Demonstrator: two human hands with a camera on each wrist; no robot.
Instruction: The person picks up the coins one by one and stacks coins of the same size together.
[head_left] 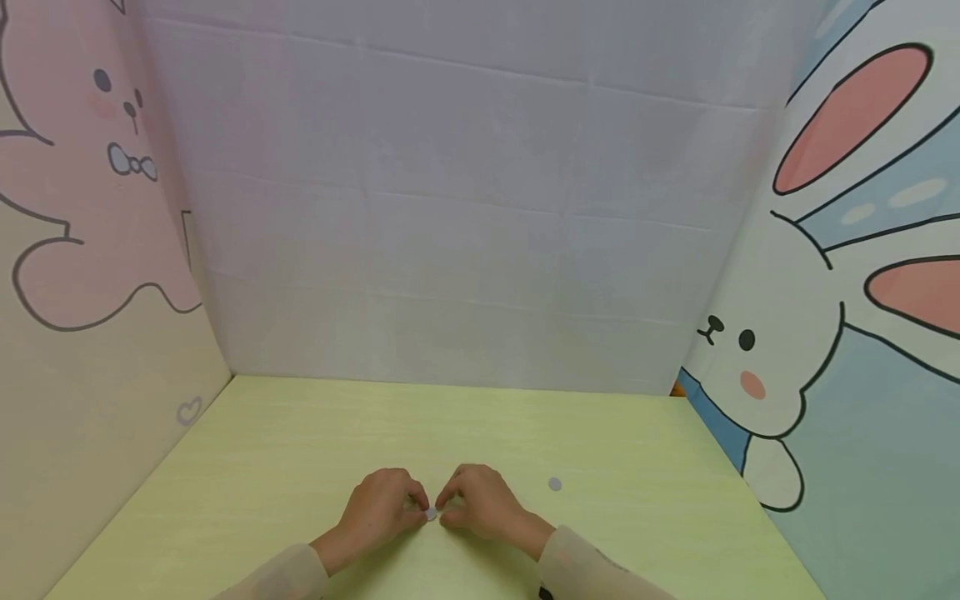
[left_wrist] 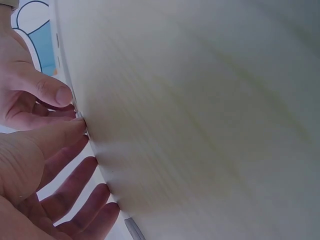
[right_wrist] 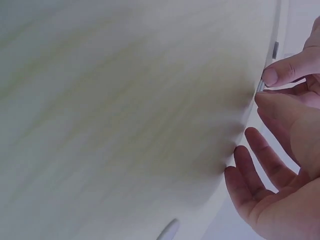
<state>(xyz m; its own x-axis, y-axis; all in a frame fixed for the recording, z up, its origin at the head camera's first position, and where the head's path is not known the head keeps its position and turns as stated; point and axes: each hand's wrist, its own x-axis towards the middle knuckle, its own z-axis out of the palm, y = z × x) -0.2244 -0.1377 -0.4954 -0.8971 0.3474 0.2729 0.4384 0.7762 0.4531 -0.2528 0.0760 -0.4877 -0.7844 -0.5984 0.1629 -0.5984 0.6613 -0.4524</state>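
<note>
A small grey disc (head_left: 431, 515) lies between the fingertips of both hands, close over the table. On its left side, the thumb and index finger of my left hand (head_left: 384, 506) pinch the edge. My right hand (head_left: 483, 502) holds the opposite edge between curled thumb and forefinger, with a thin pale sliver showing at the tips. Most of the disc is covered by fingers in the wrist views. Edge-on in the right wrist view, the disc (right_wrist: 260, 85) shows as a thin strip between the two thumbs.
Another grey disc (head_left: 555, 483) lies flat on the pale yellow table (head_left: 300, 433), right of my right hand. The left wrist view has a flat grey piece (left_wrist: 134, 228) below the left fingers. A pale cloth wall (head_left: 465, 250) stands behind, with printed side panels (head_left: 862, 500).
</note>
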